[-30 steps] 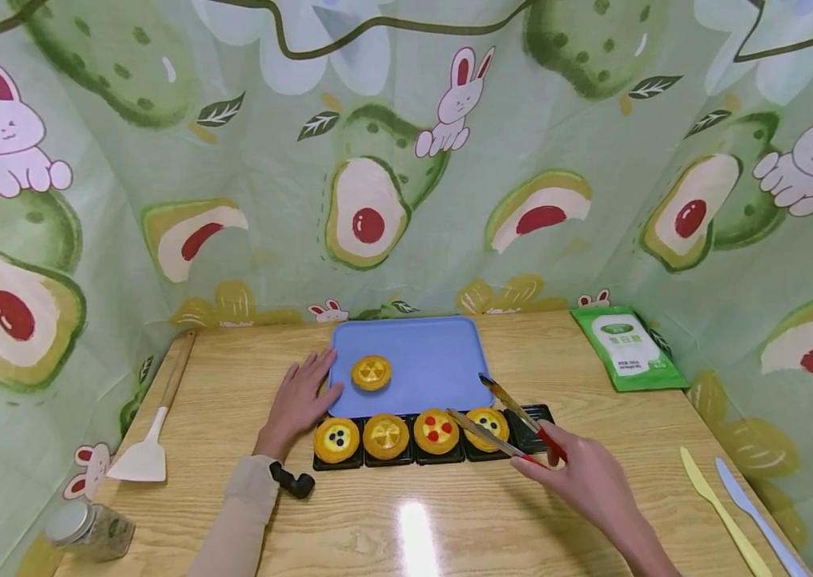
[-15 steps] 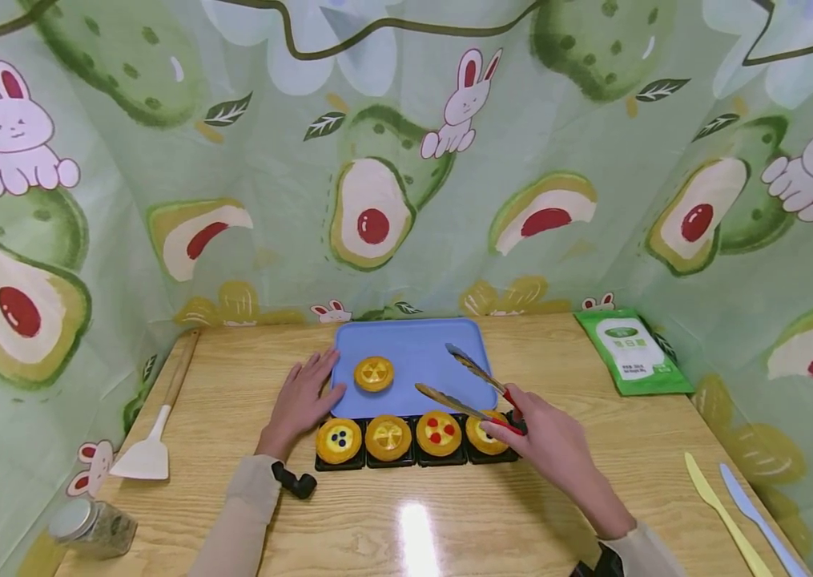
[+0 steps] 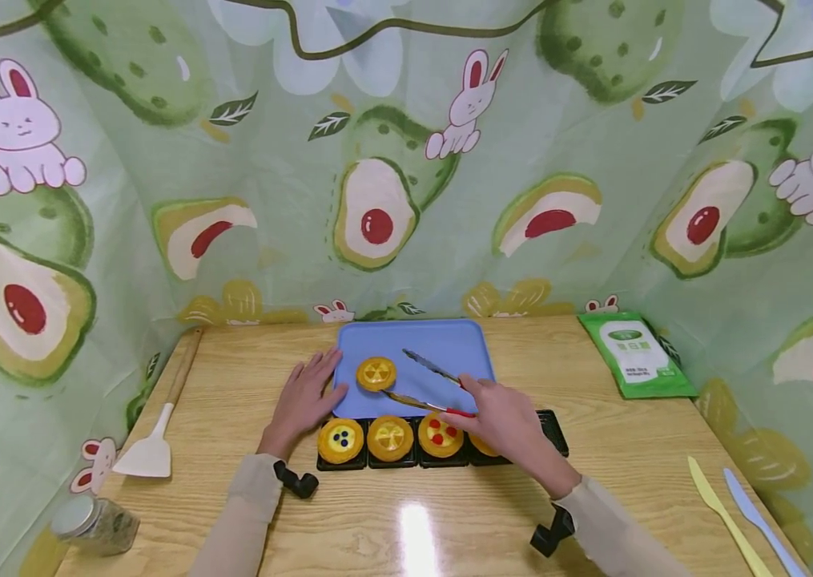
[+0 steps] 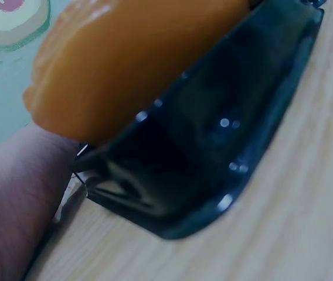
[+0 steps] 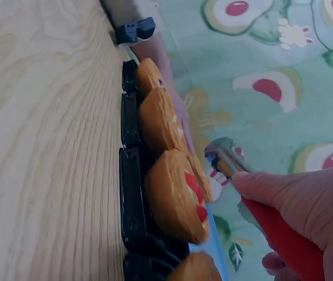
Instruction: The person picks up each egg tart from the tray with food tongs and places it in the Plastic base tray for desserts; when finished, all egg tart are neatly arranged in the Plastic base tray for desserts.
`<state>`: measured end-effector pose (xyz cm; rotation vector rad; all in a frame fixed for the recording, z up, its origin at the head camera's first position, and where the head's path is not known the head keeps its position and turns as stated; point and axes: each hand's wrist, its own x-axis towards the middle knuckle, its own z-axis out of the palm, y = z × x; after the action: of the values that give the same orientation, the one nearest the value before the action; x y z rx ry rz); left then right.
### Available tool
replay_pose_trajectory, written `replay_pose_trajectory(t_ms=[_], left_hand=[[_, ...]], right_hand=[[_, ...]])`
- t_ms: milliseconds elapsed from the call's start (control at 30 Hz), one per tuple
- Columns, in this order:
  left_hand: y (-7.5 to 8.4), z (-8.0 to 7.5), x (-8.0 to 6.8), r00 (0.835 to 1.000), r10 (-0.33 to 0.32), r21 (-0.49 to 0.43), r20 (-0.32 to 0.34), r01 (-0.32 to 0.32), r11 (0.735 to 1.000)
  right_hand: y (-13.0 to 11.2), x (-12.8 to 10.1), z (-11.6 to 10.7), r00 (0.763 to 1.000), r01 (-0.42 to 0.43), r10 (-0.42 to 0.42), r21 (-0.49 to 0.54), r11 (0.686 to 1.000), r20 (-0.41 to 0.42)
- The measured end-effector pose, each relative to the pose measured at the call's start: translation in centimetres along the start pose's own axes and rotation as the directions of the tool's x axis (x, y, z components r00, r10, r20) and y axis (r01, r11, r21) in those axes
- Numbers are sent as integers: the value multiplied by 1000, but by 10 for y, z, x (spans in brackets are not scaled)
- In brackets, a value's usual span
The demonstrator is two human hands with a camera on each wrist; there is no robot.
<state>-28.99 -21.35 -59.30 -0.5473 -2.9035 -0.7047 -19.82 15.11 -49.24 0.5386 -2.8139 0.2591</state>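
Two hands over a wooden surface [image 3: 637, 457]. Right hand [image 3: 500, 417] curled round red-handled tongs [image 3: 426, 383], fingers [image 5: 289, 196] wrapped on the red grip; tong arms spread, tips reaching toward a lone tart [image 3: 376, 373] on the blue tray [image 3: 449, 344], one tip just beside the tart's near edge, the other apart over bare tray. Left hand [image 3: 303, 398] flat on the surface, fingers straight and slightly spread, fingertips touching the tray's left rim. Just in front of the tray, a row of black moulds [image 3: 553, 429] holding tarts: blueberry tart [image 3: 340, 440] at left, then a plain yellow tart [image 3: 389, 437], then a red-dotted tart [image 3: 440, 434]; a fourth tart mostly hidden under the right hand, the rightmost mould bare. Close in the left wrist view, only an orange tart [image 4: 131, 58] in a black mould [image 4: 213, 146], with part of the hand at the edge. Farther off: white spatula [image 3: 149, 449] with wooden handle at the left edge, glass jar [image 3: 94, 526] at the near left corner, green packet [image 3: 635, 355] at the back right, yellow knife [image 3: 723, 505] and blue knife [image 3: 755, 517] side by side at the near right. Avocado-and-rabbit cloth [image 3: 406, 160] hung all round.
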Motion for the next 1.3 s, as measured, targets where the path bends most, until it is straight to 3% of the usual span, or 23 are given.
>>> replay_pose_trajectory(t_ms=[333,900,1300], left_hand=[[1,-1,1,1000,5,2,-3,-5,1000],[0,1,-1,1000,7,-6,-6,-7,1000],[-1,1,1,1000,3,-6,-5,-3,1000]], right_hand=[[-19,23,8,998,21,-20,-15,1000,67],[-29,44,21,986,39,-36,-11,999,161],[-31,45,29,991,52,-48,-27,998,125]])
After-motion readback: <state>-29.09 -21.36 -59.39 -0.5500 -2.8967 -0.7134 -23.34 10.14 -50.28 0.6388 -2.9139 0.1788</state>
